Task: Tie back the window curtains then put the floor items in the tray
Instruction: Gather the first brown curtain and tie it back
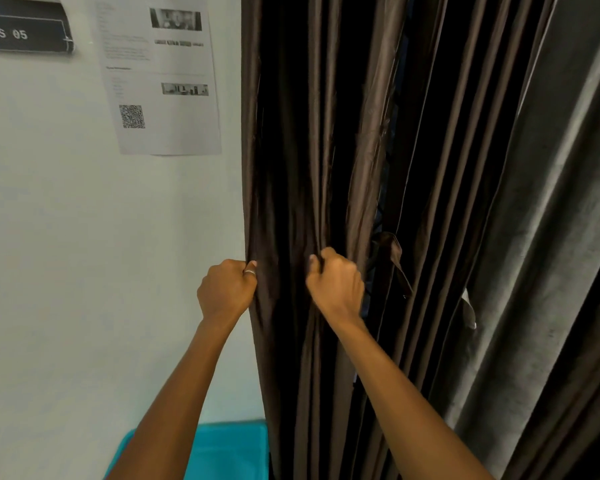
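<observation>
Though bunched at mid-frame, not yet tied back. Brown curtain (291,133) hanging full length at centre of frame, no band round it. Left hand (226,289) curled on its outer edge by the wall (66,237), ring on one finger. Right hand (336,284) fisted round a bunch of folds just to the right. Both hands gripping fabric, neither open.

Dark strap (395,258) dangling loose right of the right hand, prob. the tie-back, untouched. Grey curtain (551,202) at far right, also loose. Judged early in step 1: gathering under way; wrap + fasten left, then 2nd curtain, then floor items. Teal tray (229,452) at bottom edge between the forearms, partly hidden, contents not visible. No floor items in shot.

Materials: brown cloth thin and satiny w/ slight sheen, long narrow vertical pleats, likely slippery. Grey cloth thicker, matte, velvety, broader folds. Tray looks like hard plastic, rounded corner, raised rim. Wall flat pale paint. Printed sheet (160,74) w/ QR code upper left; black sign (21,29) "WS 05" at top-left corner.
</observation>
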{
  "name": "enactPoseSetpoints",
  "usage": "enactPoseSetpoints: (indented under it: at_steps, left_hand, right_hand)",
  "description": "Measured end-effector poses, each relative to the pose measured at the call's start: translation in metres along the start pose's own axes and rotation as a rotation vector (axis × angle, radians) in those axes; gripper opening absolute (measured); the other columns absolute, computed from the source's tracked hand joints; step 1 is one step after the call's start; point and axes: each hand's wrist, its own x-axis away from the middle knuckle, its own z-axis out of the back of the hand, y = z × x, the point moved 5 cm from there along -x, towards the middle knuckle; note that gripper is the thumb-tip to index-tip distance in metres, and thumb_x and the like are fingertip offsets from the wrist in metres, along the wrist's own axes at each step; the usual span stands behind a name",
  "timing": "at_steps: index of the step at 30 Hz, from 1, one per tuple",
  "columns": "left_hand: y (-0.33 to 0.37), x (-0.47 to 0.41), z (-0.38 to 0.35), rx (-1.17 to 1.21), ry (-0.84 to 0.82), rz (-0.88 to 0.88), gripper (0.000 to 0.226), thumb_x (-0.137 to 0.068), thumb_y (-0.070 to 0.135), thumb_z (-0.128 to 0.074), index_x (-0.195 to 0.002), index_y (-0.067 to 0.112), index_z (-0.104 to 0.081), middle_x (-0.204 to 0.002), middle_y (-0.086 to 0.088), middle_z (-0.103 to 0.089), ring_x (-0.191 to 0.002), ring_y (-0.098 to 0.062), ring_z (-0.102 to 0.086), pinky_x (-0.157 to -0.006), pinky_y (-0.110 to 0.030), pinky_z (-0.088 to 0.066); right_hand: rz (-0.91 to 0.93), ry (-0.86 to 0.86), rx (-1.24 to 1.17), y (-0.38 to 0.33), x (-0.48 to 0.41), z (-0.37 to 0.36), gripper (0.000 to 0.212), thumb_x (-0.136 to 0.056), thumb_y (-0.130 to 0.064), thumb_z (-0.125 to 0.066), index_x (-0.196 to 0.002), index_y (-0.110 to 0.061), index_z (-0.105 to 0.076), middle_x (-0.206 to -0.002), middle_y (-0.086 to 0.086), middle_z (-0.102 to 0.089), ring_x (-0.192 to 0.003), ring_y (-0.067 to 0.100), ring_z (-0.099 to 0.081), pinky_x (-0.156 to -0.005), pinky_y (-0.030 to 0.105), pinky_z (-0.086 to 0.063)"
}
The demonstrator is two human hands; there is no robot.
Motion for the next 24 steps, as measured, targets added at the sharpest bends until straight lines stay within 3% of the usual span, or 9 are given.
enactPoseSetpoints:
  at_steps: [4,7,10,18,21,24]
  left_hand:
    - [-0.029,-0.01,0.021,-0.02,0.064,0.04,0.051,-0.102,0.041,-0.05,-0.056,0.018,-0.048,-0.054,0.0,-0.051,-0.049,-0.015,-0.05,-0.053,-0.025,-0.042]
    - [-0.039,-0.017,0.028,-0.065,0.042,0.068,0.045,-0.101,0.044,-0.05,-0.071,0.013,-0.06,-0.065,-0.002,-0.059,-0.056,-0.017,-0.055,-0.061,-0.028,-0.045]
    - [-0.032,-0.014,0.023,-0.101,0.047,0.055,0.042,-0.101,0.044,-0.05,-0.073,0.014,-0.06,-0.069,-0.004,-0.061,-0.058,-0.016,-0.054,-0.062,-0.028,-0.044]
    - [-0.003,0.004,0.006,-0.102,0.024,0.004,0.049,-0.102,0.042,-0.048,-0.062,0.016,-0.057,-0.059,0.001,-0.057,-0.053,-0.016,-0.054,-0.059,-0.026,-0.045]
    - [0.012,0.01,-0.002,-0.07,-0.026,-0.049,0.054,-0.102,0.042,-0.049,-0.052,0.02,-0.045,-0.051,0.002,-0.051,-0.048,-0.016,-0.053,-0.053,-0.024,-0.04]
    - [0.025,0.016,-0.007,-0.023,-0.067,-0.11,0.057,-0.101,0.041,-0.051,-0.049,0.022,-0.04,-0.047,0.004,-0.046,-0.044,-0.015,-0.048,-0.049,-0.023,-0.031]
  right_hand:
    - [-0.166,-0.01,0.021,0.043,-0.02,0.018,0.022,-0.099,-0.033,-0.058,-0.088,-0.015,-0.063,-0.087,0.013,-0.07,-0.085,0.038,-0.068,-0.066,0.039,-0.053]
    - [-0.207,-0.025,0.03,0.062,-0.033,0.026,0.026,-0.097,-0.034,-0.061,-0.077,-0.018,-0.059,-0.077,0.008,-0.065,-0.085,0.037,-0.068,-0.064,0.035,-0.049]
    - [-0.206,-0.011,0.034,0.065,-0.032,0.028,0.024,-0.097,-0.031,-0.061,-0.078,-0.017,-0.059,-0.075,0.007,-0.064,-0.082,0.036,-0.068,-0.062,0.031,-0.043]
    - [0.004,0.028,-0.025,0.028,0.01,0.028,0.025,-0.098,-0.025,-0.061,-0.075,-0.019,-0.053,-0.067,-0.002,-0.059,-0.061,0.021,-0.062,-0.05,0.027,-0.039]
    - [0.051,-0.001,-0.063,0.006,0.021,0.02,0.027,-0.099,-0.026,-0.061,-0.075,-0.018,-0.052,-0.067,-0.003,-0.057,-0.059,0.018,-0.059,-0.048,0.032,-0.045]
    - [0.097,-0.033,-0.099,-0.013,0.028,0.009,0.028,-0.1,-0.026,-0.06,-0.075,-0.017,-0.05,-0.068,-0.001,-0.058,-0.058,0.017,-0.057,-0.047,0.031,-0.042]
